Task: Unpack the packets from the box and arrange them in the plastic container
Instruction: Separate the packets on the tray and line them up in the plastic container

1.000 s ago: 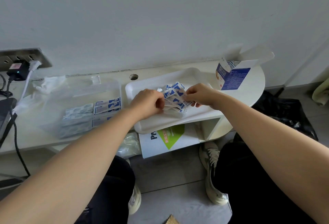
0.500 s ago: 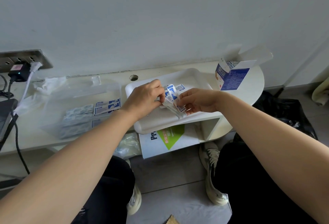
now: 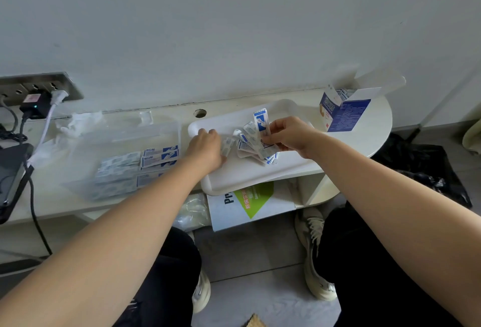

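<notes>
My right hand [image 3: 291, 135] pinches a fanned bunch of blue-and-white packets [image 3: 261, 129] and holds it upright over the white tray [image 3: 250, 175]. More loose packets [image 3: 246, 146] lie on the tray just under that bunch. My left hand [image 3: 208, 146] is at the tray's left end with its fingers curled, and one pale packet [image 3: 226, 145] sticks out at its thumb side. Left of the tray stands the clear plastic container [image 3: 86, 152], with rows of packets [image 3: 145, 161] laid flat in it. The opened blue-and-white box [image 3: 345, 113] stands at the table's right end.
A wall socket strip with plugs [image 3: 39, 95] and cables is at far left, beside a dark device [image 3: 10, 175]. Crumpled clear plastic [image 3: 78, 123] lies behind the container. Under the table sits a white and green carton [image 3: 250, 204]. My knees and shoes are below.
My right hand has lifted the gathered bunch of packets and turned it upright. My left hand has let go of the bunch and moved left toward the tray's end.
</notes>
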{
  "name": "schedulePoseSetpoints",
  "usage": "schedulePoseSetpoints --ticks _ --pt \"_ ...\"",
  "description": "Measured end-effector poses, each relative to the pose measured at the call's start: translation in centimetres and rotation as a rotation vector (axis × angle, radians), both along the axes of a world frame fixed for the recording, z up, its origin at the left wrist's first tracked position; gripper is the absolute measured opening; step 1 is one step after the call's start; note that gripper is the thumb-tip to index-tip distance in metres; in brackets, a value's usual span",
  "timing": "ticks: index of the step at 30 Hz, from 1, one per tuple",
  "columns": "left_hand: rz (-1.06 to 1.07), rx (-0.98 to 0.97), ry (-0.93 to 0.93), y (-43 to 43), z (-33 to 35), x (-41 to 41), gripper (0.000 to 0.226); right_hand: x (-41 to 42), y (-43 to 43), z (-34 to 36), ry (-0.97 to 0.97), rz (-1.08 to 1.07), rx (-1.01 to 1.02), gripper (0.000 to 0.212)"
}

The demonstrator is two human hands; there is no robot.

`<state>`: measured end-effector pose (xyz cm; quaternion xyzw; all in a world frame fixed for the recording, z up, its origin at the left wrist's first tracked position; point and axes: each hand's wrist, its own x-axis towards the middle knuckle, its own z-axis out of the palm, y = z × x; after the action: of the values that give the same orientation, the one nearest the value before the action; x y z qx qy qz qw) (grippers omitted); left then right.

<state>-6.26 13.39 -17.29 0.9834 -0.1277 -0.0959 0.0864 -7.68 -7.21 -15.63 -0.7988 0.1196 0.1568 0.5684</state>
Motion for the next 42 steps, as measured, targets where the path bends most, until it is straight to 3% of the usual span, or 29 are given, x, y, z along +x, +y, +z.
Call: schedulePoseSetpoints --ticks 4,10,16,21,24,32,36,39,42 --pt "0.083 0.038 0.046 -1.1 -0.7 0.5 0.054 -0.5 -0.1 0.0 -0.008 -0.005 -0.007 0.013" --pt "0.193 0.017 0.175 -1.9 -0.6 1.5 0.037 -0.9 -0.4 -0.1 0.001 -0.022 -0.014 0.017" --pt "0.269 -0.056 0.170 -1.7 -0.8 1.7 0.063 -0.9 -0.2 0.0 -0.004 -0.016 -0.014 0.016" --pt "0.241 -0.225 0.225 -1.0 -1.0 2.2 0.065 -1.1 -0.3 -0.2 0.003 -0.005 -0.031 0.015" --pt "0.182 -0.206 0.228 -1.0 -1.0 2.5 0.077 -1.0 -0.4 -0.5 0.011 0.010 -0.042 0.015" --pt "0.211 -0.162 0.241 -1.3 -0.5 2.7 0.048 -0.5 -0.7 -1.1 0.019 0.046 -0.049 0.017" --pt "0.210 -0.158 0.195 -1.3 -0.5 2.5 0.018 -0.5 -0.4 -0.9 0.017 0.051 -0.051 0.016" --pt "0.255 -0.270 0.096 -0.7 -0.6 2.9 0.042 -0.4 -0.3 -0.8 0.000 0.033 -0.018 0.015" --pt "0.325 -0.584 0.047 0.0 0.1 3.0 0.031 -0.3 0.3 -0.4 -0.022 0.009 0.045 0.015"
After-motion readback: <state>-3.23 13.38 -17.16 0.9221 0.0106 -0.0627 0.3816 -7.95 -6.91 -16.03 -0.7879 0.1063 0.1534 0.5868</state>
